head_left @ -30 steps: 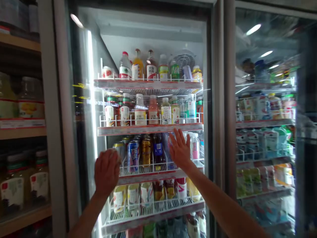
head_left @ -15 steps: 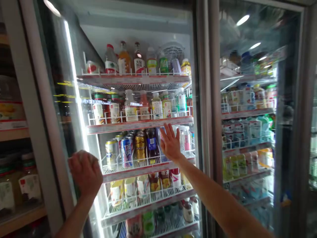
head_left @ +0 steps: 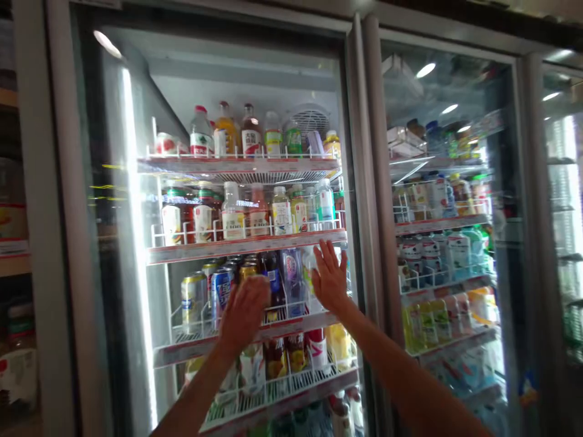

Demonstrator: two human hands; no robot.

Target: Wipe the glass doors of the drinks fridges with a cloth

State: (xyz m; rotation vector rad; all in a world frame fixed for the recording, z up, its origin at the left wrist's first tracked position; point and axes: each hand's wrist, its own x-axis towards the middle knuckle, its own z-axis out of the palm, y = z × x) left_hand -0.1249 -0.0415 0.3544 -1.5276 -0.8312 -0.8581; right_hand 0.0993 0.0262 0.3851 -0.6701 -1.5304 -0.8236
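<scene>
My right hand (head_left: 331,279) is raised with fingers spread, flat at the glass door (head_left: 255,57) of a lit drinks cooler, in front of the third shelf's bottles. No object shows in it; I cannot tell whether the palm touches the glass. My left hand (head_left: 246,312) is lower and to the left, in front of the shelf with cans. Motion smears its fingers, and whether it holds anything is unclear. Nearby behind the hands are a blue can (head_left: 221,293), a gold and white can (head_left: 194,298) and a dark bottle (head_left: 272,276).
A second cooler door (head_left: 449,79) with stocked shelves stands on the right, past a metal frame (head_left: 371,212). Juice bottles (head_left: 232,212) line the shelf above my hands; more bottles (head_left: 250,135) stand on the top shelf. At the left edge is another shelf with a jar (head_left: 20,370).
My left hand has moved right across the door, from beside the light strip to in front of the cans. My right hand stays spread at nearly the same place. The view has shifted slightly.
</scene>
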